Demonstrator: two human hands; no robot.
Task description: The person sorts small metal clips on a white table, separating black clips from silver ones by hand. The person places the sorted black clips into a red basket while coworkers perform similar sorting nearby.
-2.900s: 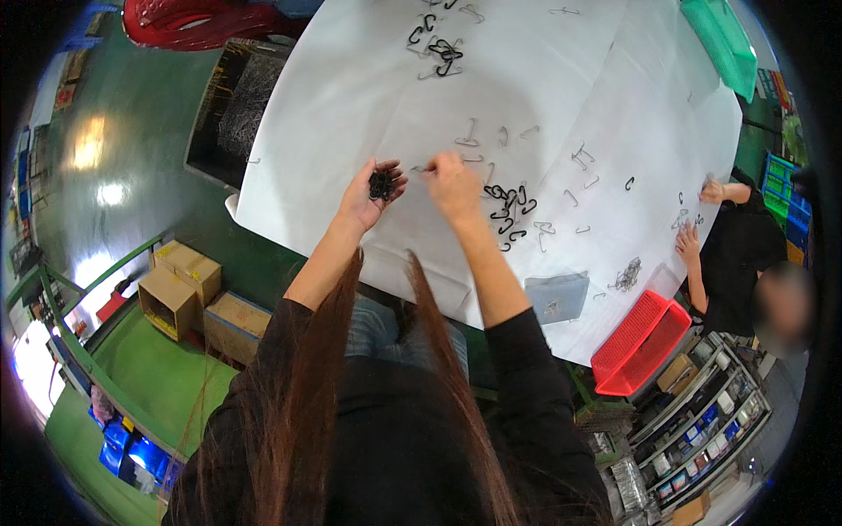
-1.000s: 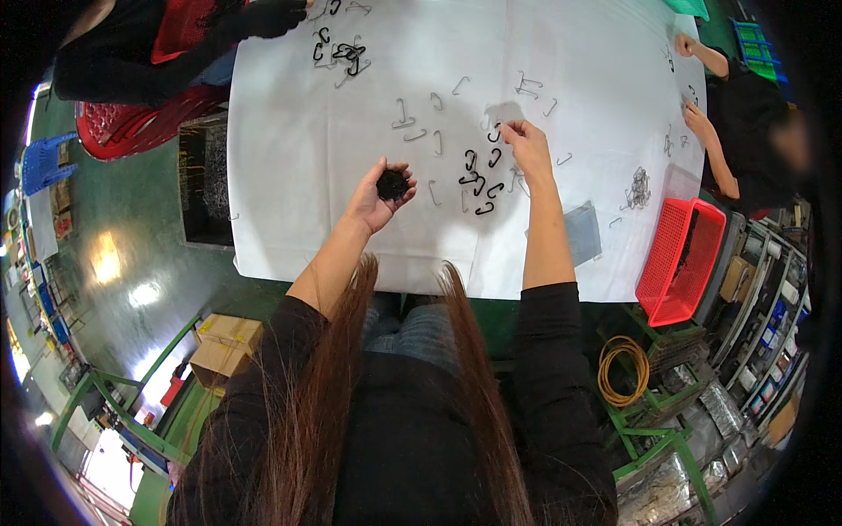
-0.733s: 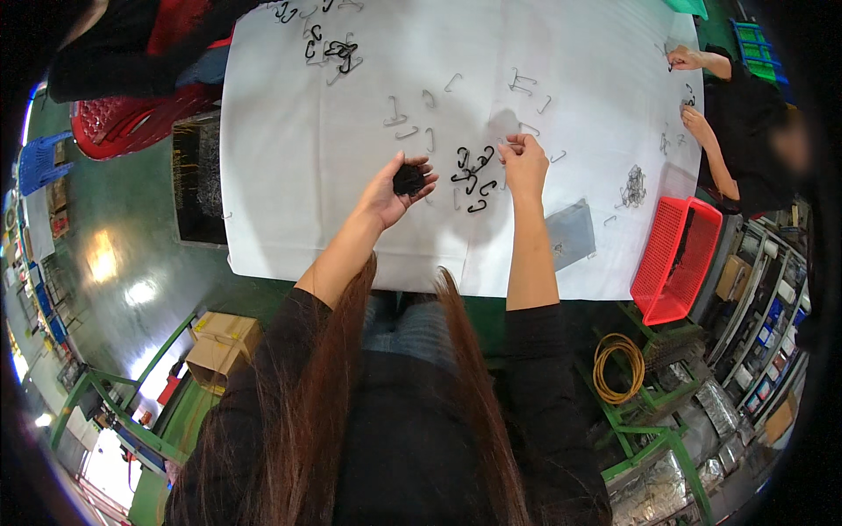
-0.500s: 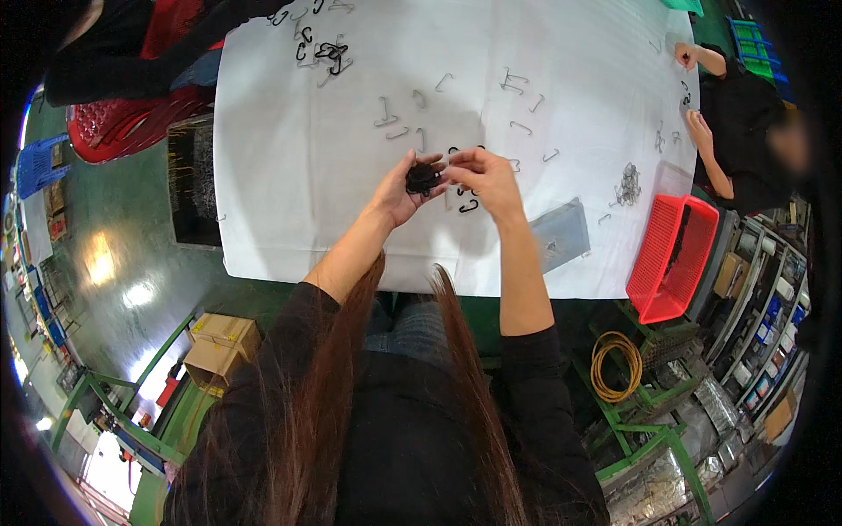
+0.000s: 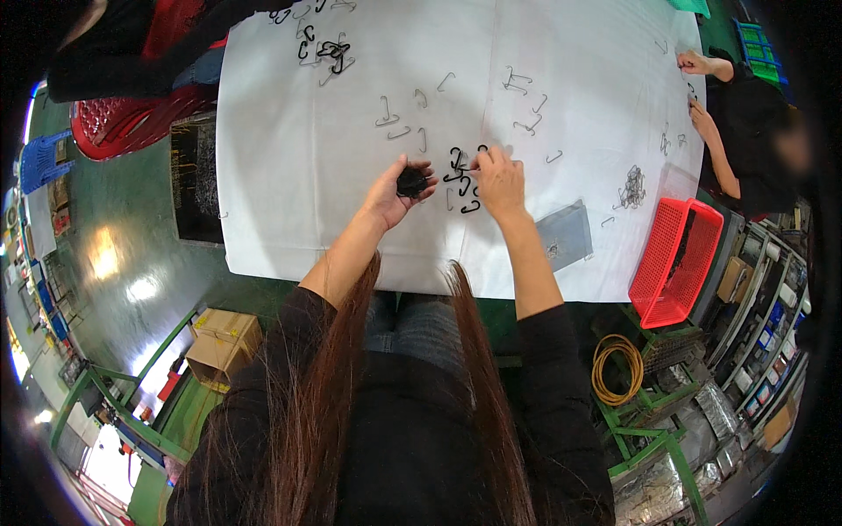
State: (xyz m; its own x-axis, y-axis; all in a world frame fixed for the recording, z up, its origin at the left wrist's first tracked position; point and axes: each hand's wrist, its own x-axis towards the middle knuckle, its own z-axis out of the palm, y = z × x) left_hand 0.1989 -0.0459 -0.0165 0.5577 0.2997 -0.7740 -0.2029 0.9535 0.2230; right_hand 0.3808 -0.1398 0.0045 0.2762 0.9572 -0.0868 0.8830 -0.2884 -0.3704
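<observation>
My left hand [image 5: 386,198] is palm up over the white table, cupped around a clump of small black pieces [image 5: 411,181]; their exact kind cannot be made out. To its right, my right hand [image 5: 502,186] is low over the tabletop with fingertips pinched together beside several black hooks [image 5: 471,207]. What lies in that pinch is hidden by the fingers. Thin grey wire hooks [image 5: 399,133] lie scattered beyond my hands.
A flat grey plastic bag [image 5: 566,237] lies right of my right forearm. Farther right are a pile of wire hooks [image 5: 631,187] and a red plastic basket [image 5: 675,263]. More black hooks [image 5: 333,53] lie at the far left. A co-worker's hands [image 5: 699,114] reach over the right edge.
My right hand has moved right, away from the left hand, down to the black hooks. My left hand has shifted slightly left with its black clump. The co-worker's hands have moved.
</observation>
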